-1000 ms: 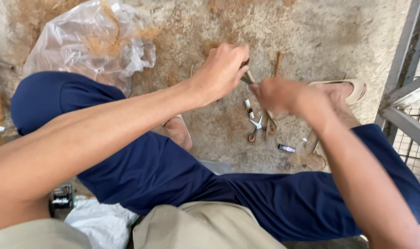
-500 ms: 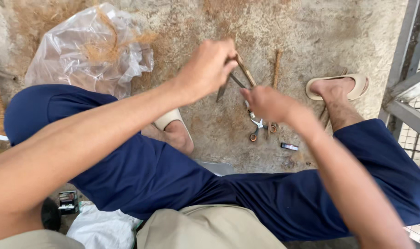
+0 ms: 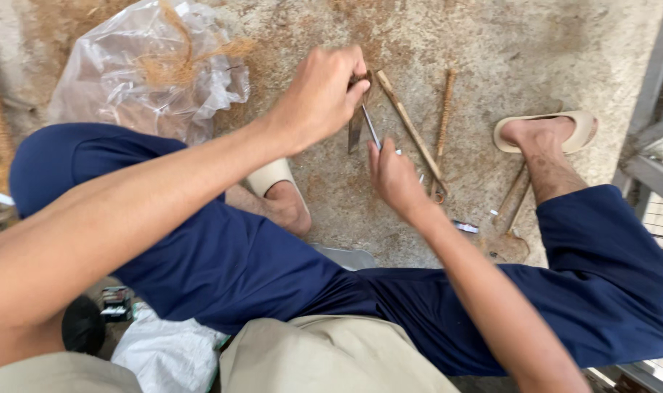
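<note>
We are holding a thin grey metal blade (image 3: 370, 125) upright over the stained concrete floor (image 3: 535, 44) — our left hand (image 3: 324, 91) is clenching its top end together with a small dark piece (image 3: 356, 129), while our right hand (image 3: 393, 175) is pinching its lower end. A moment ago the right hand was further right, over the scissors; now it is working close beneath the left. Long brown sticks (image 3: 411, 131) are lying just beside us, a crumpled clear plastic bag (image 3: 142, 65) well apart.

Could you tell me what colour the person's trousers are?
Dark navy blue trousers, plain with no pattern, shown in the head view.
</note>
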